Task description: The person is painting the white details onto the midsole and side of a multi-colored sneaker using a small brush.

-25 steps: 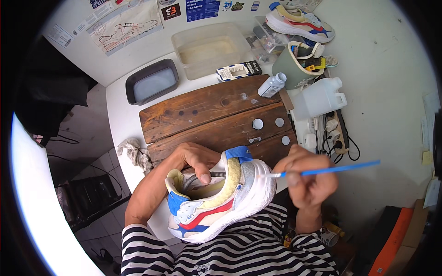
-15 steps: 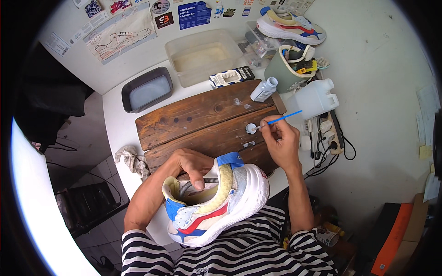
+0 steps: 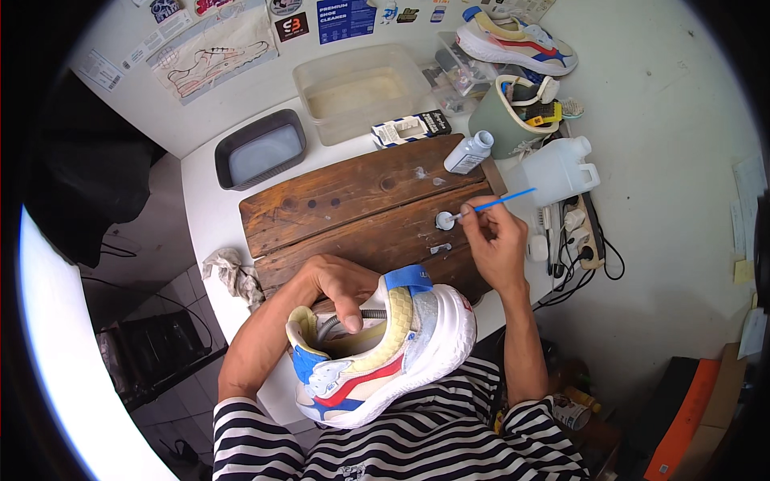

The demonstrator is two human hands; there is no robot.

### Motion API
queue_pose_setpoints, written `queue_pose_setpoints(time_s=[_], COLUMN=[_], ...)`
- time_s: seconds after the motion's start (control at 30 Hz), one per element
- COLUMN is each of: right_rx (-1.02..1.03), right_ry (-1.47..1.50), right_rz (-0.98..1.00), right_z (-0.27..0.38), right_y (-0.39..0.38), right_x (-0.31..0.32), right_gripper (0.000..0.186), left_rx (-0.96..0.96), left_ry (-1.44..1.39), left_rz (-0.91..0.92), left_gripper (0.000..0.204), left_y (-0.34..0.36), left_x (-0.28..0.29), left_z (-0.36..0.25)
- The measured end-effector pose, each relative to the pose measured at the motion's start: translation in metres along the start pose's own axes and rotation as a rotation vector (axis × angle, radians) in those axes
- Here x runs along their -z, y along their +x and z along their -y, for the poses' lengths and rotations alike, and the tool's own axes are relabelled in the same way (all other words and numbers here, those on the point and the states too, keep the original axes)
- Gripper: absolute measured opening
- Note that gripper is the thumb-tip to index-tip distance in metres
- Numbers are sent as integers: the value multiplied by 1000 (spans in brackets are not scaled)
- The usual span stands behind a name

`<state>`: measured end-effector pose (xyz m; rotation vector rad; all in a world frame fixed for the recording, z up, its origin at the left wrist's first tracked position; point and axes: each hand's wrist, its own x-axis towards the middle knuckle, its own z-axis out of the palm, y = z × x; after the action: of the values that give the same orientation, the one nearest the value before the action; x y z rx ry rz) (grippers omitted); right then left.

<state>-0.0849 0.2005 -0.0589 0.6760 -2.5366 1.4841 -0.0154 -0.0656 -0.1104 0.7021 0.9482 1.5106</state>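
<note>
My left hand [image 3: 341, 287] grips a white sneaker [image 3: 377, 353] with red, blue and cream panels, fingers tucked inside its opening, holding it on its side over my lap. My right hand [image 3: 496, 240] pinches a thin blue-handled brush [image 3: 491, 204] and rests its tip on a small white round cap [image 3: 443, 220] that lies on the brown wooden board [image 3: 353, 200]. A small white bottle [image 3: 469, 152] stands at the board's far right corner.
Behind the board sit a dark grey tub [image 3: 261, 148], a clear plastic tub [image 3: 361, 88] and a flat box [image 3: 411, 128]. A white jug [image 3: 557, 170], a green bucket [image 3: 505, 116], another sneaker [image 3: 517, 38] and a power strip [image 3: 576, 232] crowd the right. A rag [image 3: 231, 271] hangs at the left edge.
My right hand moved from beside the sneaker out over the board, bringing the brush tip down to the small white cap. The left hand kept its hold on the sneaker.
</note>
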Motion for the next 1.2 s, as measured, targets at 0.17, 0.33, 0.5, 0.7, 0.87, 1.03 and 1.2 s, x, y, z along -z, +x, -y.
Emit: queue_pose_setpoints(time_s=[0.17, 0.33, 0.5, 0.7, 0.87, 1.03, 1.2], right_rx=[-8, 383, 480, 482, 475, 555, 518], right_ry=[503, 557, 428, 322, 287, 290, 254], right_rz=[-91, 147, 321, 309, 252, 307, 235], right_z=[60, 99, 116, 117, 117, 124, 117], right_y=[-17, -43, -45, -42, -40, -43, -41], right_x=[31, 50, 43, 40, 45, 37, 40], right_gripper=[11, 18, 21, 20, 20, 18, 23], left_rx=[-32, -18, -34, -53, -42, 10, -39], left_ry=[-24, 30, 8, -5, 22, -6, -2], left_rz=[27, 97, 56, 54, 64, 57, 44], left_gripper=[96, 96, 97, 96, 94, 94, 95], left_y=[4, 6, 7, 6, 6, 5, 5], left_x=[-3, 5, -1, -4, -1, 1, 0], left_z=[-7, 0, -11, -6, -4, -5, 1])
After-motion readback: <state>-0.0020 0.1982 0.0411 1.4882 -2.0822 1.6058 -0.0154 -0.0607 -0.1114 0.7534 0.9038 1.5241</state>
